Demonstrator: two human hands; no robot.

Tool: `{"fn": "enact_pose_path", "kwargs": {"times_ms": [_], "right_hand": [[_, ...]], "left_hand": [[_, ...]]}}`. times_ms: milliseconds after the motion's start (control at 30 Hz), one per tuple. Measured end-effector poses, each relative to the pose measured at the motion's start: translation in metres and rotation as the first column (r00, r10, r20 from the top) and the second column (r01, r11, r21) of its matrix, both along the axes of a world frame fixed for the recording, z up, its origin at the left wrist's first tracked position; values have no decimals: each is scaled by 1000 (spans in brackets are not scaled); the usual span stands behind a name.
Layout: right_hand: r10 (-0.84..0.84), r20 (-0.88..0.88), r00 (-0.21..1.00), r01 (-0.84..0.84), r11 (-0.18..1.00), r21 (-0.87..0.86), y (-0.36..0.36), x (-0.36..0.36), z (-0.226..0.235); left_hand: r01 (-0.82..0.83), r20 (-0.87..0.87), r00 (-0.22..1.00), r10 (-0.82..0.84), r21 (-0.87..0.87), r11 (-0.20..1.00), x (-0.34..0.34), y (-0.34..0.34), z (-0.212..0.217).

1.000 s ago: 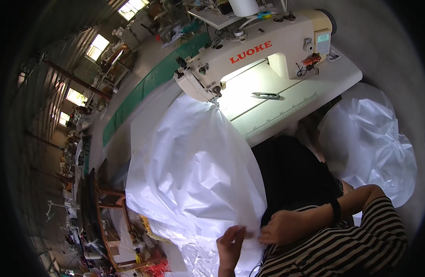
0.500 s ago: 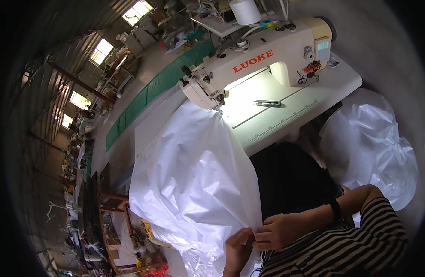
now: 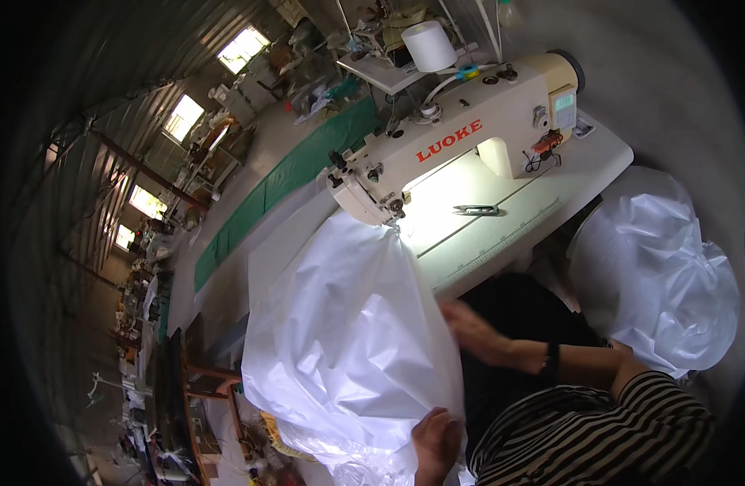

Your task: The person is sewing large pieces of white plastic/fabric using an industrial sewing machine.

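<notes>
1. Head view: a large sheet of thin, glossy white fabric [image 3: 352,340] hangs from under the needle of the cream-coloured industrial sewing machine [image 3: 461,134] and spills down over the table's front edge toward the person's lap.
2. The left hand [image 3: 437,441] is closed around the sheet's lower edge, low in the frame.
3. The right hand [image 3: 470,328] is blurred at the sheet's right edge, fingers loosely spread; whether it grips the cloth I cannot tell.
4. The machine carries red lettering on its arm and a small pale control panel at its right end. A white thread cone [image 3: 427,44] stands behind it.
5. Small metal snips [image 3: 474,210] lie on the lit white sewing table [image 3: 583,162].
6. A heap of the same white material [image 3: 660,267] sits to the right.
7. Beyond, a long green-topped bench [image 3: 283,182] runs down a dim workshop with bright windows [image 3: 243,49].
</notes>
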State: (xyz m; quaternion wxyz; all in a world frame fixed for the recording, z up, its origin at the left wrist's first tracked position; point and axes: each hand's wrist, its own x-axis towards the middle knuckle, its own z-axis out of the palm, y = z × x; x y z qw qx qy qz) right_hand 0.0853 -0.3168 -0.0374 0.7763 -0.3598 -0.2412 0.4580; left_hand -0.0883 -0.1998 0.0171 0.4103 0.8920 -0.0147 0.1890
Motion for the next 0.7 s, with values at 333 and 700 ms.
{"fn": "enact_pose_path", "kwargs": {"times_ms": [333,700], "right_hand": [[-69,783,619,651,603,-461,32,86,12],[427,891,151,816,455,-357,57,77,17]], "left_hand": [[507,-224,853,-471,148,849,46,0,20],[298,-135,954,-267,335,894,112,43,8]]}}
